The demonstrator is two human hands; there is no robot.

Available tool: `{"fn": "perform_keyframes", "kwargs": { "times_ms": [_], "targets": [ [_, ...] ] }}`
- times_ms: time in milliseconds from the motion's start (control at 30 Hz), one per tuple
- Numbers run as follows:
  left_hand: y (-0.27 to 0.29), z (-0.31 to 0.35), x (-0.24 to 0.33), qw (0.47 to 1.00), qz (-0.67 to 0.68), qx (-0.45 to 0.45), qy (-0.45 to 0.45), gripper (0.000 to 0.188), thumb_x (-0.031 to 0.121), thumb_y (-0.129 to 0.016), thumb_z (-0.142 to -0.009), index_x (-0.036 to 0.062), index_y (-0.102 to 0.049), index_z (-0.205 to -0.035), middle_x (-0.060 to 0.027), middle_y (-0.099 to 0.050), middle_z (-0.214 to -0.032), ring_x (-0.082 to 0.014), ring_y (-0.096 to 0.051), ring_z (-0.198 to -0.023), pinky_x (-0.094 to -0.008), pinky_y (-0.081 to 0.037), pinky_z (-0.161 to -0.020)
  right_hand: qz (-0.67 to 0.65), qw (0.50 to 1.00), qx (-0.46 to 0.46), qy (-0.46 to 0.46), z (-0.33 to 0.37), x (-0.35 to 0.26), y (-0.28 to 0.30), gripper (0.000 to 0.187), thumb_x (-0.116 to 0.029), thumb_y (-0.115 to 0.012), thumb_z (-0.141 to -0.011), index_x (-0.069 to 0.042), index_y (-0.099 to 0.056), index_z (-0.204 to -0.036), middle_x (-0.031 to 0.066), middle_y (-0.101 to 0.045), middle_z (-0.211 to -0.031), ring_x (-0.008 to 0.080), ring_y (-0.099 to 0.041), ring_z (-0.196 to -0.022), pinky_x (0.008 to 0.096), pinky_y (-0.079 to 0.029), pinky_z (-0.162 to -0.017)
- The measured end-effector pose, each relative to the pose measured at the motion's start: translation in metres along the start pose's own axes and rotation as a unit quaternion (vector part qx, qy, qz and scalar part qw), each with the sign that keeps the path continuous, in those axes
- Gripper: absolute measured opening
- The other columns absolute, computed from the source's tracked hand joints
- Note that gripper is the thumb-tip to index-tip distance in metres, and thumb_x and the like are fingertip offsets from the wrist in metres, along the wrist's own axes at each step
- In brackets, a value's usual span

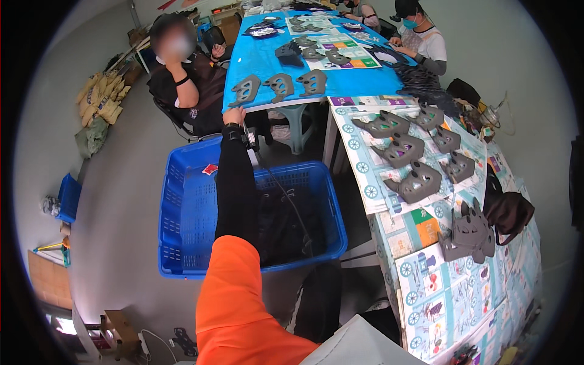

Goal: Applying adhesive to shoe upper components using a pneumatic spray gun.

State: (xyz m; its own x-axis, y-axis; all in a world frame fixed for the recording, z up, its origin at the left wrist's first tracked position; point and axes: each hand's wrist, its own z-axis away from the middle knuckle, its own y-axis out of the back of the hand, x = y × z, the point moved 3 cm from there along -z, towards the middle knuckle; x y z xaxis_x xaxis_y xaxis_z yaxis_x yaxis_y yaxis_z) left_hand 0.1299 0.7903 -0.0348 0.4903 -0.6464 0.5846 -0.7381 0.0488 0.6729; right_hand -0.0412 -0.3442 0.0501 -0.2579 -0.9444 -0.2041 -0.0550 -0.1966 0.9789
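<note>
The left hand (234, 115) is at the blue-covered counter (261, 66) edge, near a grey curved piece with holes (248, 92). Its finger opening I cannot tell.

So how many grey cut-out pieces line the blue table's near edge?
3: left piece, nearest the left hand; middle piece, next along; right piece, last. None looks hidden.

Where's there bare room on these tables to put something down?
On the blue table, right of the front three grey pieces, short of the dark pile; also toward its left edge, behind those three. On the patterned sheets, just below the grey stack. Crowded: around the six grey pieces and that dark pile.
</note>
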Motion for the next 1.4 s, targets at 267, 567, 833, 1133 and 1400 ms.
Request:
{"fn": "perform_keyframes", "kwargs": {
  "times_ms": [267,567,833,1133,1400],
  "targets": [
    [-0.004,0.042,0.017,0.912,0.319,-0.219,0.136,0.029,0.023,-0.058,-0.093,0.0038,-0.059,-0.115,-0.0139,-0.071,-0.104,-0.0284,-0.071,-0.089,-0.0374,-0.057,-0.072,0.102,0.994,0.046,0.01,0.007,0.033,0.003,0.074,-0.044,-0.074,-0.084,-0.001,-0.05,-0.138,0.0206,-0.055,-0.13,0.0361,-0.052,-0.118,0.0468,-0.042,-0.102],
    [0.071,0.221,0.158,0.811,0.479,-0.314,0.118,0.034,0.022,-0.058,-0.098,0.0042,-0.06,-0.126,-0.0058,-0.071,-0.106,-0.013,-0.067,-0.09,-0.0251,-0.05,-0.08,0.186,0.962,0.171,0.1,0.003,0.064,0.005,0.083,-0.054,-0.073,-0.081,0.001,-0.05,-0.14,0.0228,-0.05,-0.141,0.0419,-0.044,-0.129,0.0546,-0.033,-0.111],
    [0.088,0.415,0.34,0.682,0.624,-0.381,-0.024,0.022,0.009,-0.058,-0.099,0.0015,-0.063,-0.119,-0.005,-0.067,-0.098,-0.0116,-0.064,-0.085,-0.0264,-0.053,-0.078,-0.103,0.942,0.242,0.206,0.059,-0.147,-0.022,0.029,-0.017,-0.068,-0.088,0.0,-0.06,-0.11,0.0189,-0.059,-0.096,0.0321,-0.059,-0.089,0.042,-0.051,-0.082],
    [0.099,0.603,0.506,0.663,0.563,-0.4,-0.29,0.012,0.015,-0.065,-0.092,0.0029,-0.067,-0.093,-0.0093,-0.065,-0.072,-0.0248,-0.062,-0.062,-0.0338,-0.047,-0.059,-0.383,0.892,0.123,0.204,0.058,-0.145,-0.092,0.023,-0.007,-0.058,-0.093,0.002,-0.057,-0.114,0.0095,-0.055,-0.095,0.0155,-0.047,-0.075,0.0277,-0.037,-0.064],
    [0.076,0.633,0.494,0.735,0.463,-0.39,-0.305,0.013,0.016,-0.065,-0.091,0.0044,-0.064,-0.086,-0.011,-0.058,-0.063,-0.0301,-0.058,-0.056,-0.0397,-0.041,-0.053,-0.39,0.888,0.117,0.212,0.077,-0.168,-0.067,0.01,0.002,-0.053,-0.089,0.001,-0.058,-0.098,0.008,-0.053,-0.086,0.0174,-0.046,-0.065,0.0292,-0.034,-0.055]
  ]
}}
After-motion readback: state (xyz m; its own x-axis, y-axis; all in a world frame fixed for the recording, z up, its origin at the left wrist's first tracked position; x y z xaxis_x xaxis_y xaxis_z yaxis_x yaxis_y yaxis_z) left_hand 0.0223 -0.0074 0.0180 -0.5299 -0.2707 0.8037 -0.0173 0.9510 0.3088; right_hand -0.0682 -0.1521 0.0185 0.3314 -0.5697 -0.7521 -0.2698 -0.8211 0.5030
